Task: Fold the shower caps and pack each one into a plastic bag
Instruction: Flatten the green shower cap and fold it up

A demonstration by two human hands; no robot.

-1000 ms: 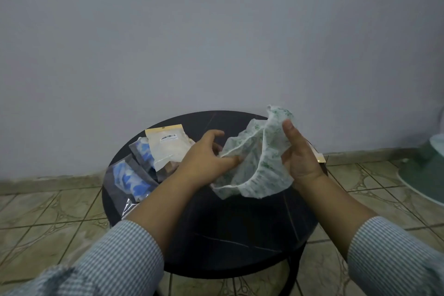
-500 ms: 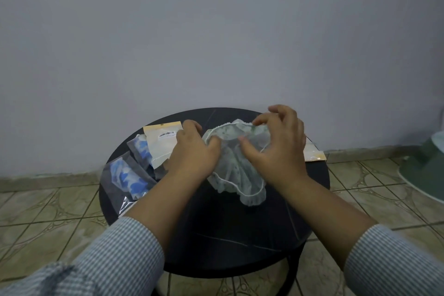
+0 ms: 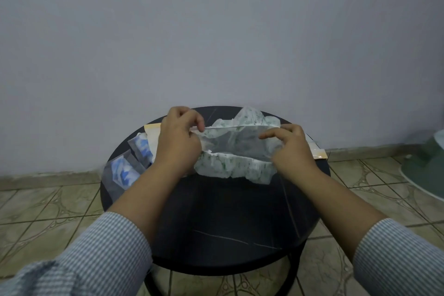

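Fingers [image 3: 199, 125] pinching shower cap [image 3: 236, 156] ends

left sleeve [image 3: 101, 255]: blue/white fine stripe shirt, pushed up past wrist | right sleeve [image 3: 398, 257]: same | hands bare, no rings/watch

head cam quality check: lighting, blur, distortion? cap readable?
Head view: dim, flat light with no glare; soft overall; floor line bows from the wide-angle lens. The shower cap print reads as green specks, stretched between left hand and right hand; black table loses detail.

White shower cap [image 3: 235, 168] with green speckles (translucent), black round table [image 3: 216, 211], blue-and-white checked sleeves [image 3: 103, 255].
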